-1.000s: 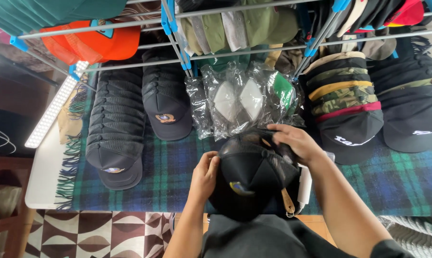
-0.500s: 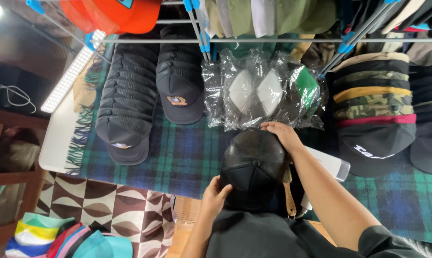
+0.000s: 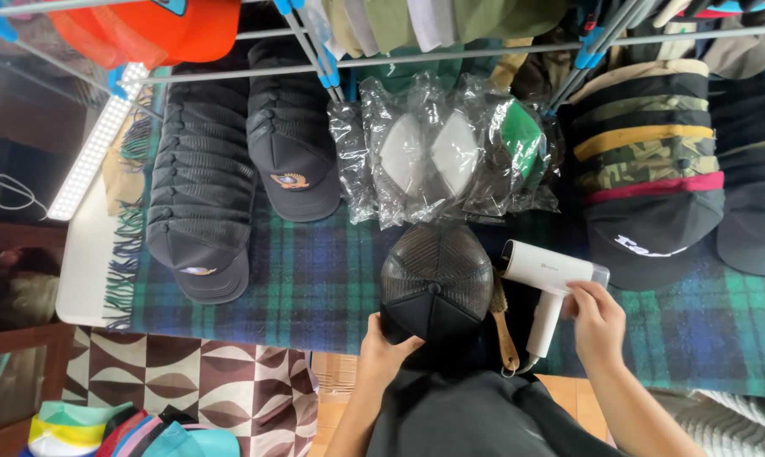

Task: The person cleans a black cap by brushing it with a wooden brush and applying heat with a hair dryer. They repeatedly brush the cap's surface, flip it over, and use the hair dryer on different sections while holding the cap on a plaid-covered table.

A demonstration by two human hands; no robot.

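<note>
Black cap (image 3: 435, 283) under left hand (image 3: 384, 349); right hand (image 3: 598, 322) grips steamer (image 3: 545, 279)

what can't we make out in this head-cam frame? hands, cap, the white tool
Head view:
- Black cap: its brim and front are hidden under the left hand and the person's torso.
- White handheld tool: lower handle is covered by the right hand; nozzle face is turned away.
- Wooden brush: its bristles are hidden behind the cap.
- Bagged caps: details blurred by plastic glare.
</note>
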